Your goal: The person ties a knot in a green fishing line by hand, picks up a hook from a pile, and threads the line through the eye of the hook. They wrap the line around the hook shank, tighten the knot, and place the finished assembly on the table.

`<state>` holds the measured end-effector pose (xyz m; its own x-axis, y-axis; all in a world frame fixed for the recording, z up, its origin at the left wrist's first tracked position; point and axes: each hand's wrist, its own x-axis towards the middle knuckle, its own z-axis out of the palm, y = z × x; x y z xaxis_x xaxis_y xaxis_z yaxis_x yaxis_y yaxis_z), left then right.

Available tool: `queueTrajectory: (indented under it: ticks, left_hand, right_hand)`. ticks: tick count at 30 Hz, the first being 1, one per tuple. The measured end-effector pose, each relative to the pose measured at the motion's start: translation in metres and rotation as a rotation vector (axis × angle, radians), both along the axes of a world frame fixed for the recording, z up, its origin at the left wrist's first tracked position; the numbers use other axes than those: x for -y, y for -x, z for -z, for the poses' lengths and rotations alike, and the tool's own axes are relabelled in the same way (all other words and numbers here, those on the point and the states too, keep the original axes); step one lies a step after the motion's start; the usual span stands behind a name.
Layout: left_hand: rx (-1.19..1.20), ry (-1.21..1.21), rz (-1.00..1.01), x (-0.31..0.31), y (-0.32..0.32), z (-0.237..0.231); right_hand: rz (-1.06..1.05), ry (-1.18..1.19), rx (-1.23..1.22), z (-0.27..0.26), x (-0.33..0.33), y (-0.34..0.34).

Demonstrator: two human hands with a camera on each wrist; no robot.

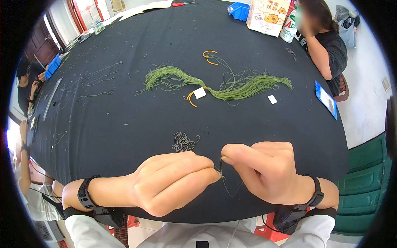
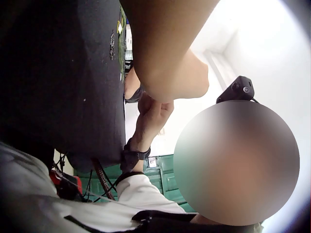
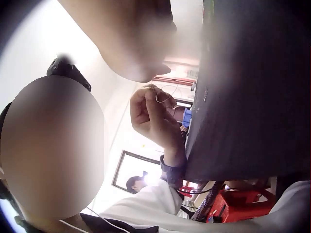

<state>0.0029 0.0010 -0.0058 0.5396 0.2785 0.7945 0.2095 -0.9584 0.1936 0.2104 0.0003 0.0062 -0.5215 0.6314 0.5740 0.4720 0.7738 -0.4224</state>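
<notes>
Both hands are close together above the near edge of the black-covered table. My left hand (image 1: 175, 180) pinches a thin greenish line (image 1: 221, 167) between thumb and forefinger; whatever else sits in that pinch is hidden. A small knot-like tangle shows right by its fingertips. My right hand (image 1: 266, 169) pinches the same line a little to the right, so a short stretch spans the gap. In the right wrist view the line (image 3: 166, 101) bows into a loop beside the left fingertips. Just beyond the left hand lies a pile of dark metal fish hooks (image 1: 184, 142).
A tied bundle of green line (image 1: 240, 89) stretches across the table, with yellow rings (image 1: 210, 58) and white tags (image 1: 200, 93) near it. Loose line pieces (image 1: 95, 95) lie left. A blue packet (image 1: 326, 100) is at the right edge. Other people sit around the table.
</notes>
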Motion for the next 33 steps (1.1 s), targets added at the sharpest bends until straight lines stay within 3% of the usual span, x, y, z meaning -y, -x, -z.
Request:
queueTrajectory:
  ticks: [11, 23, 33]
  left_hand:
    - [0.025, 0.216, -0.023, 0.003, 0.001, -0.008]
    - [0.029, 0.250, -0.087, 0.004, 0.000, -0.008]
    - [0.037, 0.188, -0.128, 0.003, -0.002, -0.008]
  right_hand:
    - [-0.145, 0.303, 0.013, 0.013, -0.003, 0.002]
    - [-0.177, 0.138, 0.098, 0.009, 0.007, 0.004]
    - [-0.165, 0.151, 0.158, 0.009, 0.016, 0.008]
